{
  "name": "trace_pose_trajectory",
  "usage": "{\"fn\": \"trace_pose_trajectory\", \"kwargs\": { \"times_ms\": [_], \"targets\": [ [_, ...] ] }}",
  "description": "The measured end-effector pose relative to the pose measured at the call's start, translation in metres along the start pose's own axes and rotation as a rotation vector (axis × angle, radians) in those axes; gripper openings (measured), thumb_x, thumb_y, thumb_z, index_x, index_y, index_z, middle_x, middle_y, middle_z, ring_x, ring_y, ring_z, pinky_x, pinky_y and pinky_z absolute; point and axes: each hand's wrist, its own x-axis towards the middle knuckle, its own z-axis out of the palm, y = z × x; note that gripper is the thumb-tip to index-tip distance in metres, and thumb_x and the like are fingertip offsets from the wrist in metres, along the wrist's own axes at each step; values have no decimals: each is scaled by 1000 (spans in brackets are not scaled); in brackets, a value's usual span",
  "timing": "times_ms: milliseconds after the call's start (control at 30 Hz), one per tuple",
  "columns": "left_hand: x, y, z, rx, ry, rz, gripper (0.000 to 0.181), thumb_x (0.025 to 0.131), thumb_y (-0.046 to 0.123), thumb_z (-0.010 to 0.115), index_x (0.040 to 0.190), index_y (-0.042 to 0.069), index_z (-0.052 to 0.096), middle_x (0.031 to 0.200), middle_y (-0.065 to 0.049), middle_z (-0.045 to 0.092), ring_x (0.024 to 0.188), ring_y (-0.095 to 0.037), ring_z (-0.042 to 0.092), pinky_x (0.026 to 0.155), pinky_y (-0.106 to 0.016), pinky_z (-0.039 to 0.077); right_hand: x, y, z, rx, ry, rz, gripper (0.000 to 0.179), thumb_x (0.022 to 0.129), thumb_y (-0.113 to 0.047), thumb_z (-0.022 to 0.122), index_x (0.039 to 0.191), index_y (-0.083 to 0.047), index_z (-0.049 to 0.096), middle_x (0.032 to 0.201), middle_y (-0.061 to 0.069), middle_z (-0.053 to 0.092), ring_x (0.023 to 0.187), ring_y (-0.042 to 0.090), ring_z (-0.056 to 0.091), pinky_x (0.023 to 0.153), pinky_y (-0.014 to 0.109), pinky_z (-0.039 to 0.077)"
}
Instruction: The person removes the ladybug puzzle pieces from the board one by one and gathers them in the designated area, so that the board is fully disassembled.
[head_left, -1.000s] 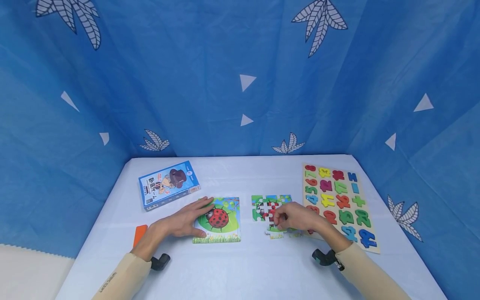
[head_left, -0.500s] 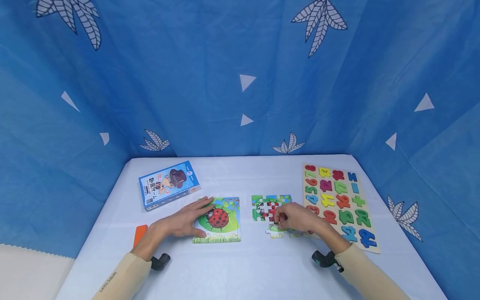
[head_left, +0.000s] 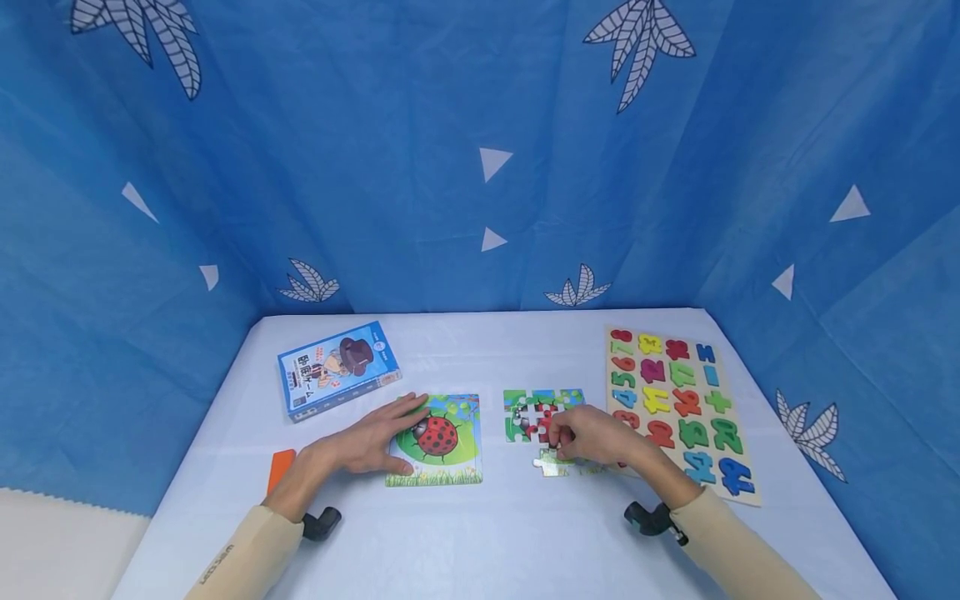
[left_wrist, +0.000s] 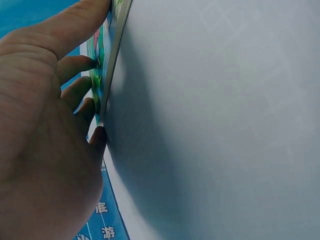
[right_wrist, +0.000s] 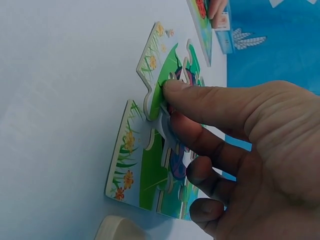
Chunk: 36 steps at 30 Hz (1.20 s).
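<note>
My left hand [head_left: 375, 437] lies with spread fingers over the left side of a square ladybug picture board [head_left: 450, 433]; in the left wrist view its thumb and fingertips touch the board [left_wrist: 107, 70]. To the right is a second ladybug picture made of jigsaw pieces [head_left: 517, 417], with a gap in its lower left part. My right hand [head_left: 596, 433] pinches a grass-and-flowers jigsaw piece [right_wrist: 155, 65] between thumb and forefinger, at the near edge of this picture. Beside it lies another flowered edge piece [right_wrist: 125, 160]. The right hand covers the picture's right side.
A wooden board with coloured numbers [head_left: 686, 400] lies right of the puzzle. At the back left lies a blue game box [head_left: 337, 367]. Near the left forearm is an orange block [head_left: 281, 468]. Blue curtains [head_left: 480, 167] stand behind the white table [head_left: 480, 542].
The jigsaw piece under the right hand has turned slightly and shifted a little away from the person and to the right. The left hand and its board have stayed still.
</note>
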Motion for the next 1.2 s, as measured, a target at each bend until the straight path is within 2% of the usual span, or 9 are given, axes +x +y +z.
{"fn": "trace_pose_trajectory", "kwargs": {
  "times_ms": [567,800,1000,1200],
  "targets": [
    [-1,1,1,-12,-8,-13,96,83,51,78,157,9,34,169,-9,16,155,-36,10,121,-61,18,-3,-1,-1,-29,-12,-11,14,86,-19,82,88,-24,69,71,-7,56,71,12,54,61,26,45],
    [0,-1,2,-15,2,12,96,83,50,78,157,8,34,168,-11,16,154,-39,11,120,-63,17,-3,0,0,-27,-8,-13,13,86,-20,81,89,-24,69,71,-7,56,72,12,54,61,25,46],
    [-1,-4,1,-34,-19,4,95,84,49,78,158,11,32,169,-8,14,155,-37,8,120,-63,16,-3,1,0,-25,-3,-11,12,88,-20,80,89,-25,69,72,-8,57,73,12,54,62,26,46],
    [-2,-4,0,-50,-23,-4,94,84,50,77,158,12,33,169,-7,14,155,-36,8,120,-64,16,2,-7,0,-19,8,-57,6,92,-23,75,95,-23,70,74,-9,58,72,10,55,62,23,45]
  ]
}}
